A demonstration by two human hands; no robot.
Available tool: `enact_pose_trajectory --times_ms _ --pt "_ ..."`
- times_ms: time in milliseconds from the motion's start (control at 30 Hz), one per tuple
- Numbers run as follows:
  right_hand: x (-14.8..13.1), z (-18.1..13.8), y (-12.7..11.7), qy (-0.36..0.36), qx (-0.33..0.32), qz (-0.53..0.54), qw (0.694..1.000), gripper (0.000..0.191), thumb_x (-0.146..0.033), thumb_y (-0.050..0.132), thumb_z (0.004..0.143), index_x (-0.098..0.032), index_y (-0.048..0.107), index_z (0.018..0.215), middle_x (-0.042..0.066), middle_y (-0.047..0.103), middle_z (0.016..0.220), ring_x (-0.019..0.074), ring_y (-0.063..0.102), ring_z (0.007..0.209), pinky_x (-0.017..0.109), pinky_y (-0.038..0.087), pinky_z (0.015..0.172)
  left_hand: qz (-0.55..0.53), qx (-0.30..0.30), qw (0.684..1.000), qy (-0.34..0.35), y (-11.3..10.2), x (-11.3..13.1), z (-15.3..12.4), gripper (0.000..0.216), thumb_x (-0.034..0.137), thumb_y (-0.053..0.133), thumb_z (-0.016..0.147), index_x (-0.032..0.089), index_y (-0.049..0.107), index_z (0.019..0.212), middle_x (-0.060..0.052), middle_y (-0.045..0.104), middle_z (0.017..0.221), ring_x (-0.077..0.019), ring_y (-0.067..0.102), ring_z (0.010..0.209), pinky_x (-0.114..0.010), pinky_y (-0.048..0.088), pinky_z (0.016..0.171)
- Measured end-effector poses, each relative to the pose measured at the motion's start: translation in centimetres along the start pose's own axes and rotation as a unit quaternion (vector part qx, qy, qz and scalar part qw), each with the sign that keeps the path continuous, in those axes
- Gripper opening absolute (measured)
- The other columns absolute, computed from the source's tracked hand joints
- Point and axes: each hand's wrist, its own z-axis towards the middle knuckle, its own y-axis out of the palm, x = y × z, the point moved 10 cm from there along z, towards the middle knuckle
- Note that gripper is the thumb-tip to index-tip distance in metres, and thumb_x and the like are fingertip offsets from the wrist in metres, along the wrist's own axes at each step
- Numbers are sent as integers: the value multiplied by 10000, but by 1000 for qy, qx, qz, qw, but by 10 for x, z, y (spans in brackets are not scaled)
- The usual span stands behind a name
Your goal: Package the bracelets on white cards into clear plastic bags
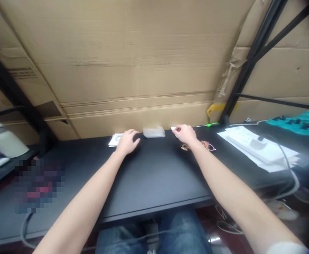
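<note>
The left hand [128,141] covers part of the white papers [113,140], and I can't make out the mark on them. The right hand [186,134] half hides a small white piece [173,129], too little of it showing to name; its forearm cuts across the tangle of loops [208,145] behind. The clear block [153,132] between them is a smear. Coarse squares mask something on the counter [154,176] to the left. The pale bottle [8,143] and teal object [297,123] run out of sight at opposite sides.

Bright, blurry, dark right corners.
</note>
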Motion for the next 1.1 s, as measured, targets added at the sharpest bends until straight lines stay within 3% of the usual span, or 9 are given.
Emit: enact_pose_trajectory --times_ms 100,267,433,667,900,1100 --pt "24 15 1 62 -26 -73 995 406 -508 552 782 -210 692 1021 119 687 1026 275 598 994 324 422 785 -57 -32 997 35 25 27 20 379 331 512 855 203 574 1206 -68 549 1283 -226 469 1205 -350 334 1058" --pt "37 14 27 92 -97 -144 981 660 -665 575 702 -135 638 1093 189 663 1040 320 594 1008 372 412 824 -67 -50 996 32 49 35 46 357 312 569 814 192 642 1142 -83 632 1175 -250 536 1136 -344 389 1008" --pt "40 13 37 80 -87 -159 980 615 -628 564 739 -124 611 1087 199 645 1070 328 572 1048 388 396 852 -62 -82 995 14 59 27 55 264 324 534 832 206 722 976 -86 705 954 -251 621 954 -329 456 889" --pt "50 18 36 90 -72 -112 987 571 -557 598 728 -128 608 1104 195 656 1062 318 595 1022 360 428 818 -66 -100 993 16 60 28 57 245 332 554 811 217 737 928 -64 712 945 -230 630 917 -299 453 873" --pt "50 14 19 103 -23 -59 993 578 -572 568 747 -139 602 1129 185 669 1046 297 611 1008 331 432 809 -65 -31 997 -9 34 30 67 287 297 449 879 211 706 973 -61 676 1046 -237 569 1026 -346 416 940" --pt "35 5 -17 81 49 -12 995 569 -573 553 766 -151 571 1147 159 667 1002 296 590 990 340 420 821 -56 128 990 -9 -39 39 58 326 315 378 917 194 667 1007 -77 641 1047 -240 527 1048 -372 371 965"
